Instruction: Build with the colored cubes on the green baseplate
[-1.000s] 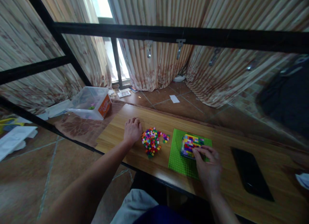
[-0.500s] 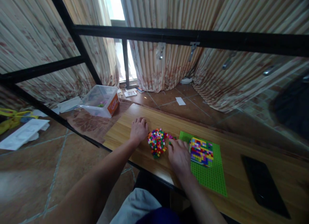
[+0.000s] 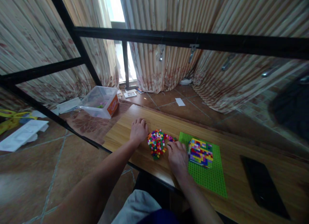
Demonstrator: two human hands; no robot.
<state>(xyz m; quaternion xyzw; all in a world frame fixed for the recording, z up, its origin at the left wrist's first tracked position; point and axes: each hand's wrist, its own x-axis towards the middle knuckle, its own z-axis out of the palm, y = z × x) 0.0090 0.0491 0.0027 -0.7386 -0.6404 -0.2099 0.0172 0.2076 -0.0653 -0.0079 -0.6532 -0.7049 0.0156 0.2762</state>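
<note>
A pile of small multicoloured toy bricks (image 3: 156, 143) lies on the wooden table (image 3: 154, 171), with a thinner trail of bricks running off its right side. Just left of the pile, my left hand (image 3: 139, 130) rests palm down, its fingers lying on the tabletop and holding nothing. My right hand (image 3: 178, 156) is at the trail's near side, fingers bent and drawn together; whatever is between the fingertips is too small to make out. Right of it, a block built of coloured bricks (image 3: 201, 152) stands on a green studded baseplate (image 3: 207, 182).
A black phone-like slab (image 3: 264, 185) lies on the table to the right. Beyond the table's left end, a clear plastic box (image 3: 100, 103) with an orange label stands on the floor. A black metal frame (image 3: 145, 34) crosses in front of the curtains (image 3: 149, 66).
My right hand has shifted slightly left, and its fingertips have drawn in at the brick trail. My left hand stays in place.
</note>
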